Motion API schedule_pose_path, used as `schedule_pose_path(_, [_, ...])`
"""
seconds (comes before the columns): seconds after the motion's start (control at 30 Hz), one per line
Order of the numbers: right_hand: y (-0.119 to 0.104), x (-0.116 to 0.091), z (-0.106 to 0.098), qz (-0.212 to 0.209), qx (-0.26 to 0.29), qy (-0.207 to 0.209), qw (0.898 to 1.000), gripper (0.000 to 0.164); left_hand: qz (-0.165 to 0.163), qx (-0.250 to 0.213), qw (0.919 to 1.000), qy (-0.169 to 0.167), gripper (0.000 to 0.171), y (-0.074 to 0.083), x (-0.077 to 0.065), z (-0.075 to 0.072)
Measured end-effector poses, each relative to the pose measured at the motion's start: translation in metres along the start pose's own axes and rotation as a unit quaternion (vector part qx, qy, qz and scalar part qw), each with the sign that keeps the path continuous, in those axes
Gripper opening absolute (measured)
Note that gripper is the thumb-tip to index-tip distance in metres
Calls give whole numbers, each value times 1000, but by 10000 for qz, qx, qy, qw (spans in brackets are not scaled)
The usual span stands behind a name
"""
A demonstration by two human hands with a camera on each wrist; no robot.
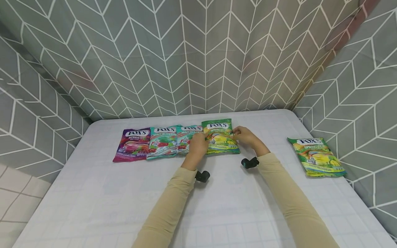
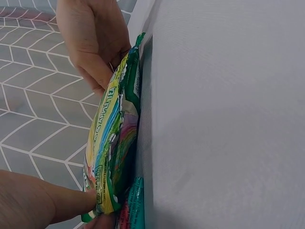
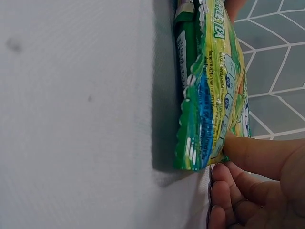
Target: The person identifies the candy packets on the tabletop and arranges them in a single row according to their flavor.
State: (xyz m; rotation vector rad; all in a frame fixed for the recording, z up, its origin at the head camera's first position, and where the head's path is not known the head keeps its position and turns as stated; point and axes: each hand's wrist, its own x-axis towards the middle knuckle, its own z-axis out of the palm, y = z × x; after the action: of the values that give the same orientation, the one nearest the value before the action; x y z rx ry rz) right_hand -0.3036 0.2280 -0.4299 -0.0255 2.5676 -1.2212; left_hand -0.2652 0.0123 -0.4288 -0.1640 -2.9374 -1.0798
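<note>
A green and yellow Fox's candy bag [image 1: 221,137] is at the right end of a row, and both hands hold it by its sides. My left hand [image 1: 198,146] pinches its left edge and overlaps the neighbouring mint candy bag [image 1: 182,140]. At the opposite edge, my right hand [image 1: 247,136] pinches the side between thumb and fingers. In the left wrist view the green bag [image 2: 112,133] is seen edge-on, close over the white surface. From the right wrist, its crimped edge [image 3: 188,129] shows, with the right thumb [image 3: 252,152] against it.
Left of the hands lie another mint bag [image 1: 162,143] and a purple berries bag [image 1: 131,146]. A second green and yellow bag [image 1: 317,156] lies apart near the right table edge. Grey curtains with white zigzag lines [image 1: 192,62] stand behind and beside the white table [image 1: 102,199].
</note>
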Motion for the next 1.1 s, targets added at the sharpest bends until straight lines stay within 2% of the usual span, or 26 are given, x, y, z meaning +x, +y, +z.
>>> schedule_pose_path(0.23, [5, -3, 0, 6, -66, 167, 9998, 44, -30, -42, 10000, -62, 36, 3, -1, 2])
schedule_pose_path(0.6, [10, -13, 7, -234, -24, 555, 9982, 45, 97, 31, 9999, 89, 35, 5, -4, 7])
schedule_pose_path(0.73, [9, -23, 6, -310, -46, 455, 9985, 49, 145, -6, 9998, 127, 36, 8, -3, 8])
schedule_pose_path(0.9, [4, -49, -6, -340, 6, 249, 9991, 51, 338, 297, 9974, 559, 30, 12, -2, 10])
schedule_pose_path(1.0, [8, -66, -14, -446, -107, 393, 9982, 49, 553, 449, 9929, 949, 26, 16, -3, 16])
schedule_pose_path(1.1, [18, -83, -23, -554, -297, 686, 9957, 47, 783, 155, 9904, 1126, 26, 23, -5, 24])
